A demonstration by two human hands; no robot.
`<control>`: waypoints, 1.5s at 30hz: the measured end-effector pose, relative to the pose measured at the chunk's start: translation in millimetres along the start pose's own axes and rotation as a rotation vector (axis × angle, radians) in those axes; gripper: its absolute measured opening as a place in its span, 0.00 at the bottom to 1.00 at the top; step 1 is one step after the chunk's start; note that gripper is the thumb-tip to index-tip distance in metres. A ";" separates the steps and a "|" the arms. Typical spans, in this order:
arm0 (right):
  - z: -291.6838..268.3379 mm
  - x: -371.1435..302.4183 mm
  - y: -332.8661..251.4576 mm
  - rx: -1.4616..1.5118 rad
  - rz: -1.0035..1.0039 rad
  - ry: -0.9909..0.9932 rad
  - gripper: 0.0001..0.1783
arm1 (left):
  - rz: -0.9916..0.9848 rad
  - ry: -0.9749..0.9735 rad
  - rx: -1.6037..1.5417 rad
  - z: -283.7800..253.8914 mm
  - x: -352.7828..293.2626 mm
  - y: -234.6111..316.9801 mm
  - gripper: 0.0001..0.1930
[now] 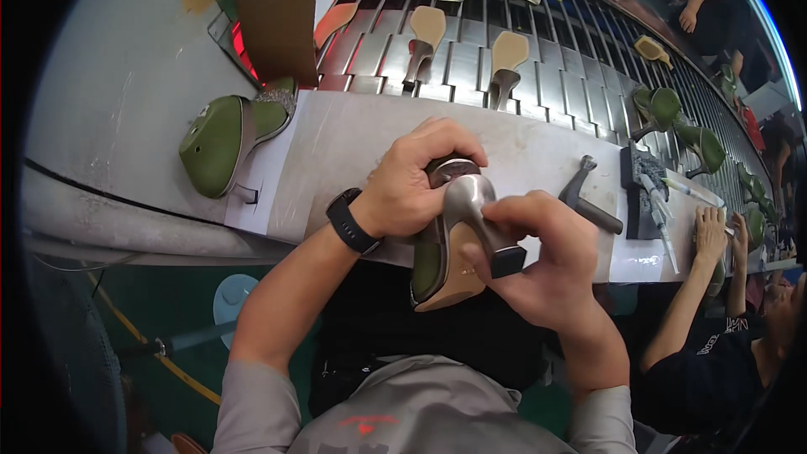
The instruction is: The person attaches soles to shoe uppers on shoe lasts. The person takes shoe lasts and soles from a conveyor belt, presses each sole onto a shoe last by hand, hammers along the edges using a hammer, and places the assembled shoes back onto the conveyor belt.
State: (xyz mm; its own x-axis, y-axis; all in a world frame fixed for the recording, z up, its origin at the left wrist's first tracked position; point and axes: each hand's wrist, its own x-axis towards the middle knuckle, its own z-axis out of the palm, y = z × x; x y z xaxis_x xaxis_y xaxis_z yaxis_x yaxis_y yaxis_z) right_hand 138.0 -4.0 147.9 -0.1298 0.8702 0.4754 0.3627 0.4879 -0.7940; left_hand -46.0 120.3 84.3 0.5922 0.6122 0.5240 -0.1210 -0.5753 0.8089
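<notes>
A green high-heeled shoe (pixel 430 265) is held over the table's front edge, its tan sole facing up toward me and its toe toward my body. My left hand (pixel 416 176) wraps round the back end of the shoe, beside a dark round opening. A shiny metallic heel (pixel 468 200) with a black tip sits over the rear of the sole. My right hand (pixel 542 261) closes on this heel, thumb near the black tip and fingers along its far side. Whether the heel is fastened to the shoe cannot be seen.
Another green shoe (pixel 214 147) stands left on the table. A hammer (pixel 588 206) and a dark block (pixel 643 193) with brushes lie right. Behind runs a metal slatted conveyor (pixel 454 80) carrying tan soles with heels (pixel 429 25). At right, a co-worker's hands (pixel 710 235) are near green shoes.
</notes>
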 end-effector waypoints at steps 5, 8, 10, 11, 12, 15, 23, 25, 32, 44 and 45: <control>16.9 -7.5 -6.4 -0.415 -0.300 0.111 0.20 | -0.076 0.100 -0.201 0.7 -12.9 0.0 0.38; 24.8 -16.4 1.6 -0.446 -0.349 0.134 0.24 | -0.063 0.109 -0.193 3.6 -16.0 -4.4 0.42; 29.0 -17.9 7.9 -0.457 -0.352 0.126 0.27 | -0.049 0.103 -0.109 4.5 -14.7 -2.1 0.45; 30.9 -18.1 10.6 -0.457 -0.356 0.140 0.28 | -0.036 0.097 -0.100 3.9 -14.3 -2.7 0.45; 31.3 -17.7 12.5 -0.457 -0.362 0.152 0.30 | -0.020 0.094 -0.091 3.7 -13.2 -3.4 0.44; 31.0 -16.3 14.4 -0.454 -0.366 0.150 0.30 | -0.036 0.103 -0.077 4.3 -11.9 -1.5 0.44; 32.9 -14.6 22.6 -0.435 -0.395 0.148 0.30 | -0.011 0.105 -0.044 3.0 -12.9 -2.5 0.42; 32.1 -11.6 25.4 -0.432 -0.416 0.147 0.30 | -0.001 0.101 -0.026 1.3 -12.5 -5.3 0.41; 15.4 22.6 37.2 -0.673 -0.321 0.153 0.15 | -0.247 0.126 -0.096 1.7 27.0 -11.4 0.19; -2.1 36.7 35.6 -0.510 0.223 0.007 0.07 | -0.230 -0.011 0.046 24.8 34.7 -31.3 0.24; -2.0 37.1 35.3 -0.489 0.256 0.016 0.08 | -0.181 0.026 0.039 28.3 34.7 -34.7 0.24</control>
State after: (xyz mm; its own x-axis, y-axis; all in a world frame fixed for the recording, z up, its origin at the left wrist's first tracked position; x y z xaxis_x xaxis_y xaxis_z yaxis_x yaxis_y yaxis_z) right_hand 147.9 45.4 138.2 0.0313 0.9538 0.2989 0.7675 0.1687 -0.6184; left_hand 1.3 146.3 66.8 0.5809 0.7211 0.3777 0.0170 -0.4746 0.8800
